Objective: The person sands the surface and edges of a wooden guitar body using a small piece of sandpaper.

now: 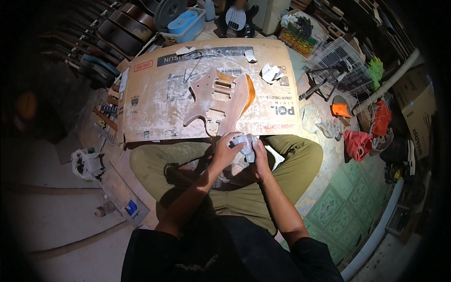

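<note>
Between my legs, close to the cardboard's near edge, both hands grip a folded pale grey sheet that looks like sandpaper [246, 146]. My left hand [226, 149] has its fingers closed on the sheet's left side. On its right side, my right hand [260, 159] pinches it with the thumb on top. Just beyond the hands lies an unpainted wooden electric guitar body [221, 101], flat on the dusty cardboard [155, 101]. Cut-out cavities show in its face, and one edge is a brighter orange-brown. Neither hand clearly touches the body.
Crumpled white paper pieces [271, 73] lie on the cardboard's far right. Several guitars [124, 28] lean at the far left, beside a plastic tub [190, 28]. A dark bass guitar [237, 21] stands behind. Wire racks [340, 61] and a red bag [358, 144] are at right.
</note>
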Demonstrator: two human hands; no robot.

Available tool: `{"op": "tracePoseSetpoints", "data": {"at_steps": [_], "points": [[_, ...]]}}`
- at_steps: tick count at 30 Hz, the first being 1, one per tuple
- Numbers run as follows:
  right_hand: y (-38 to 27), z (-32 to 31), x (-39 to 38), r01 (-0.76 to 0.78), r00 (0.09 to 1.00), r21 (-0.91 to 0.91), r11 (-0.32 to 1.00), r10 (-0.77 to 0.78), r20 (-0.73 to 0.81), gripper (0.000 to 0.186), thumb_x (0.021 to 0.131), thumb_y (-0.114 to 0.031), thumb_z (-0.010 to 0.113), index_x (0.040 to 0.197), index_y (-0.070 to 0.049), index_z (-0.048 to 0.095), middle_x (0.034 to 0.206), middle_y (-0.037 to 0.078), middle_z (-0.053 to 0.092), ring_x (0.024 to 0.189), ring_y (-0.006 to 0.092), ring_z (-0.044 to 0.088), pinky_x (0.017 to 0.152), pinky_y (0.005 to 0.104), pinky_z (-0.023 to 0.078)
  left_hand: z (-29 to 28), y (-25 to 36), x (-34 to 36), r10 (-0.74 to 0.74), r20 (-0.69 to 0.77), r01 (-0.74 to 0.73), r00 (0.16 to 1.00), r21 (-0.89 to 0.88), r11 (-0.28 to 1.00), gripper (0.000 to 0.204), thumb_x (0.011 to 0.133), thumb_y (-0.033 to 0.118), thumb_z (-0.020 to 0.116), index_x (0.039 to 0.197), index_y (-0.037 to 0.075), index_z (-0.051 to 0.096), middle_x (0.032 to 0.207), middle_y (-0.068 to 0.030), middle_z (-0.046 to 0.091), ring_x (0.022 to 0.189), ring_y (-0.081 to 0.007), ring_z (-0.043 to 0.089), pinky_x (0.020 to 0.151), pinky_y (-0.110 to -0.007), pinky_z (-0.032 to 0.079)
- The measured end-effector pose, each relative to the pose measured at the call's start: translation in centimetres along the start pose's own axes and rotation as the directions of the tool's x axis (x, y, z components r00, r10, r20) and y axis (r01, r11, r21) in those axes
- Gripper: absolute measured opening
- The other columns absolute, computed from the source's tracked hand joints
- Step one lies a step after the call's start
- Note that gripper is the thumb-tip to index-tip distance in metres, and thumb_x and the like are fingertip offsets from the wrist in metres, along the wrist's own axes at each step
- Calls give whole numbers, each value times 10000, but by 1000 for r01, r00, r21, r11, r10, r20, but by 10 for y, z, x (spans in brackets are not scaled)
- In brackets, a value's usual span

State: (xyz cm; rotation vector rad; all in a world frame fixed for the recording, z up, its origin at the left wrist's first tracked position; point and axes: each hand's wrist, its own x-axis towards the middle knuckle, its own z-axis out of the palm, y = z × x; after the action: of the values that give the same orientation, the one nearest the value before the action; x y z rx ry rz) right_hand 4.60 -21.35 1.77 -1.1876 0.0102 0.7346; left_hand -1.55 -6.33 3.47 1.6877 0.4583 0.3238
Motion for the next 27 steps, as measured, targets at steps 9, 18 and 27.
{"op": "tracePoseSetpoints", "data": {"at_steps": [9, 18, 27], "points": [[-7, -6, -4, -295, 955, 194, 935, 281, 97, 491, 1078, -459, 448, 1394, -91, 525, 1166, 54, 662, 955, 147, 666, 712, 303, 564, -7, 6, -1, 29, 109, -43, 994, 128, 991, 368, 866, 123, 787, 1209, 2, 729, 937, -113, 680, 845, -170, 652, 773, -304, 514], [-4, -5, -5, -370, 927, 206, 906, 345, 147, 414, 1052, -434, 501, 1323, -123, 539, 1061, 41, 664, 836, 124, 666, 585, 272, 561, -16, 3, 6, -64, 208, 41, 976, 115, 992, 395, 876, 141, 785, 1255, 51, 721, 914, -112, 657, 826, -154, 631, 755, -298, 495], [-10, -6, -7, -260, 965, 256, 931, 238, 113, 387, 1061, -298, 491, 1395, -103, 506, 1199, 60, 643, 1010, 148, 653, 799, 312, 564, 5, 14, -4, -82, -64, 92, 995, 169, 981, 324, 818, 115, 842, 1090, -14, 724, 897, -86, 703, 805, -131, 641, 755, -304, 529]]}}
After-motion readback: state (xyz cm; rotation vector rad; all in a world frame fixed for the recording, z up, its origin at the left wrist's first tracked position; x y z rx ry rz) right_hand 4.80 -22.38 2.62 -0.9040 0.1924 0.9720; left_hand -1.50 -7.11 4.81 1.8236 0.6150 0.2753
